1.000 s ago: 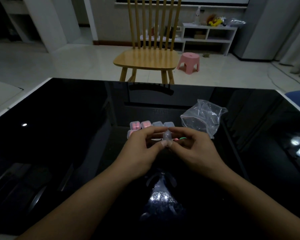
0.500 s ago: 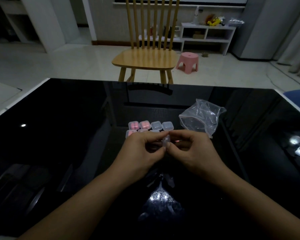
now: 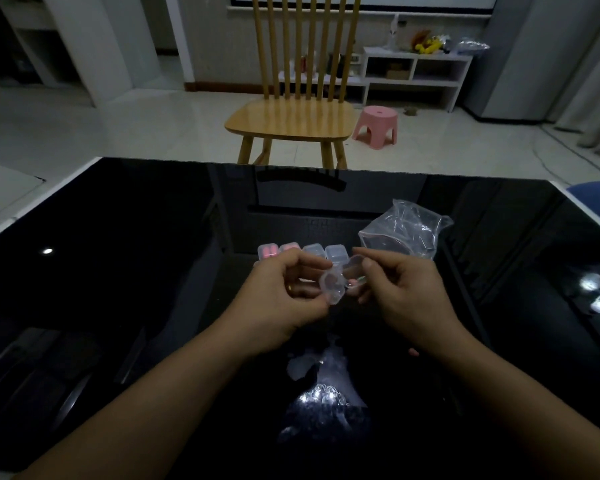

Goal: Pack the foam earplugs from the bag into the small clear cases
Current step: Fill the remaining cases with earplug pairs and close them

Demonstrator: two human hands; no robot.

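— While you have that small clear case (image 3: 340,282) spread open above the black table (image 3: 118,271), how does it feel?

— Judging by its look, nearly weightless: thin, stiff plastic, smooth enough to slip. Your left hand (image 3: 284,299) pinches the base half by its rim, and your right hand (image 3: 395,289) pinches the lid half; both grips are closed on the case, with the hinge between them.

— Where should you hold it?

— On the side walls of the base, away from the hinge, which is probably the weak spot. Whether anything lies inside it, I cannot tell.

— And the earplugs?

— Foam, so soft and springy; pinch them lightly. The bag (image 3: 406,230) lies just beyond your right hand, and the row of cases (image 3: 305,252) sits behind your fingers, two showing pink.
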